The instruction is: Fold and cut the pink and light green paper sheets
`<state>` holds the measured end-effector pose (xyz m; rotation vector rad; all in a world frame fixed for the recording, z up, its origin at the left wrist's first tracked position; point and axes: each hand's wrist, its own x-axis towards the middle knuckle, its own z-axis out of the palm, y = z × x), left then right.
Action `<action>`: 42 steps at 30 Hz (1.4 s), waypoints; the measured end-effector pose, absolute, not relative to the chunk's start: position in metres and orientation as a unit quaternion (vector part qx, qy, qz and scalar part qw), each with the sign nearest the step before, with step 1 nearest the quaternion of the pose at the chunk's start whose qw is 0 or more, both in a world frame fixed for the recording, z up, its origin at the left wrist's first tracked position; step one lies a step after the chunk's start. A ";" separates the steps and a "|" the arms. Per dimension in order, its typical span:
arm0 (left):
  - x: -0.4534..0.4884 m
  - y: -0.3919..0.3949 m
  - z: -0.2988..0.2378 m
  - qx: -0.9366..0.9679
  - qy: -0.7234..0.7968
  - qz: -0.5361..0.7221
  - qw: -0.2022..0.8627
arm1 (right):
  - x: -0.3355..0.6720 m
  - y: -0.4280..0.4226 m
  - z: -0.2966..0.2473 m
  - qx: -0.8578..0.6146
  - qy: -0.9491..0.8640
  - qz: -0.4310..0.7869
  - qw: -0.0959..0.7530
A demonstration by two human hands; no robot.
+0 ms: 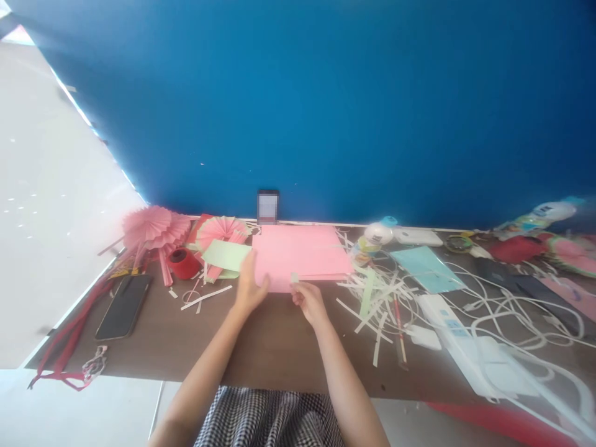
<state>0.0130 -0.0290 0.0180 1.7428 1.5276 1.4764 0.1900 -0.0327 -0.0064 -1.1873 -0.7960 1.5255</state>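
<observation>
Sheets of pink paper (298, 251) lie stacked on the brown table in front of me. My left hand (250, 287) rests at the left edge of the stack, thumb and fingers apart, fingertips beside a pale green paper strip (225, 255). Over the front edge of the pink paper, my right hand (310, 301) pinches a small pale green piece of paper (294, 277). Left of the green strip are a pink pleated paper fan (221, 232) and a red spool (184, 264).
Pink paper rosettes (156, 230) and a black phone (124, 307) lie left. To the right are white paper scraps (379, 288), a glue bottle (372, 241), a teal packet (428, 269), and a white power strip (459, 344) with tangled cables. A blue partition (326, 112) rises behind.
</observation>
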 end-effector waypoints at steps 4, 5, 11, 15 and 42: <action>0.046 -0.027 0.007 0.549 0.466 0.523 0.455 | 0.187 -0.039 -0.002 -0.470 -0.360 0.667 0.452; 0.049 -0.025 0.004 0.515 0.470 0.519 0.494 | 0.187 -0.040 -0.002 -0.467 -0.368 0.673 0.440; 0.039 -0.024 -0.004 0.315 0.449 0.592 0.590 | 0.188 -0.039 -0.001 -0.474 -0.417 0.649 0.425; 0.035 -0.026 -0.003 0.251 0.433 0.612 0.612 | 0.190 -0.037 -0.002 -0.478 -0.414 0.627 0.456; -0.014 -0.015 -0.014 0.473 0.533 0.594 0.375 | 0.246 -0.032 0.008 -0.564 -0.499 0.514 0.411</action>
